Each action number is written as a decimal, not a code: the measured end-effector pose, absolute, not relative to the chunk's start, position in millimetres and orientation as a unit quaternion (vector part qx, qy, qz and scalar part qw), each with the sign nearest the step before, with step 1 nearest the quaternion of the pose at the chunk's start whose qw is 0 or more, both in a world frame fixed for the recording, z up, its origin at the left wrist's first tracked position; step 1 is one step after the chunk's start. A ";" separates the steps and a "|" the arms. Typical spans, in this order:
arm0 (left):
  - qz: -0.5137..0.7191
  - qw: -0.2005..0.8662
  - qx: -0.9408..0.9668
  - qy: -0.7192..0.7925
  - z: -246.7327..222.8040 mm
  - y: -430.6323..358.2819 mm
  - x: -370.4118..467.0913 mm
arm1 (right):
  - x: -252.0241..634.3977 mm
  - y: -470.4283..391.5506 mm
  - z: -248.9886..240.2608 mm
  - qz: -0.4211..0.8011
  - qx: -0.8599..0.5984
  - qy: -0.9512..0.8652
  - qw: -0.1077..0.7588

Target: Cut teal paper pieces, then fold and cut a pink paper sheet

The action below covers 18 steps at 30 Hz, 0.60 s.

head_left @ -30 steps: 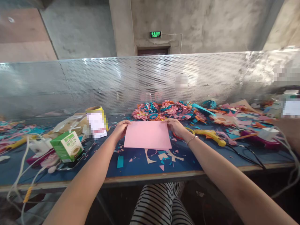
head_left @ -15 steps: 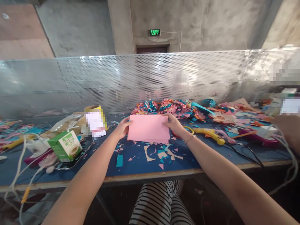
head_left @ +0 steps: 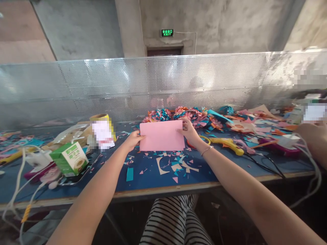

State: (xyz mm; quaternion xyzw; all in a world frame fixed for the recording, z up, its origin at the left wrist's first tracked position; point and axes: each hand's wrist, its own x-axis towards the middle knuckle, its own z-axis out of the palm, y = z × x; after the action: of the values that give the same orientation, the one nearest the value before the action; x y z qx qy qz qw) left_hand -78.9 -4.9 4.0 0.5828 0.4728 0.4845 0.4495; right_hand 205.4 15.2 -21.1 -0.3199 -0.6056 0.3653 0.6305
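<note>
Pink paper (head_left: 161,137) is pinched by the left hand (head_left: 134,140) at nine o'clock, right hand (head_left: 191,133) (bracelet (head_left: 206,150) on wrist) near three

pink sheet (head_left: 161,139): hides some fingertips (head_left: 143,136) | doorway (head_left: 163,52): bottom hidden | trousers (head_left: 166,223): cut off below

Straight ahead of me, on the far wall above the doorway (head_left: 164,51), I can read a lit sign (head_left: 167,33): four Chinese characters, 安全出口, in green on a dark panel, with EXIT in green capitals beneath them. To my left on the surface (head_left: 109,178), the green and white carton (head_left: 69,159) carries 椰子水 in green characters on its pale face; its smaller print is too fine for me to make out. The white label (head_left: 103,132) farther back on the left, with a reddish strip low down, is pixelated beyond my reading, as is the whitish patch (head_left: 314,112) at far right.
</note>
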 end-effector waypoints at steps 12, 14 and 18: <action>0.602 0.434 0.550 0.384 7.1 0.0 -82.8 | 200.2 3.4 -18.7 0.522 -0.373 -0.556 0.528; 0.570 0.464 0.550 0.396 8.8 -4.6 -79.9 | 201.3 3.6 -18.0 0.529 -0.358 -0.546 0.543; 0.483 0.526 0.558 0.421 11.3 -15.5 -72.8 | 203.1 3.4 -16.6 0.537 -0.331 -0.537 0.560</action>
State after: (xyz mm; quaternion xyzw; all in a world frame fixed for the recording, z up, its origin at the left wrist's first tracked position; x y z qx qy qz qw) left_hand -72.8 -15.5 11.3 0.5583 0.4212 0.4834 0.5265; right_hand 203.1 3.4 -16.6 -0.3312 -0.5367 0.5368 0.5605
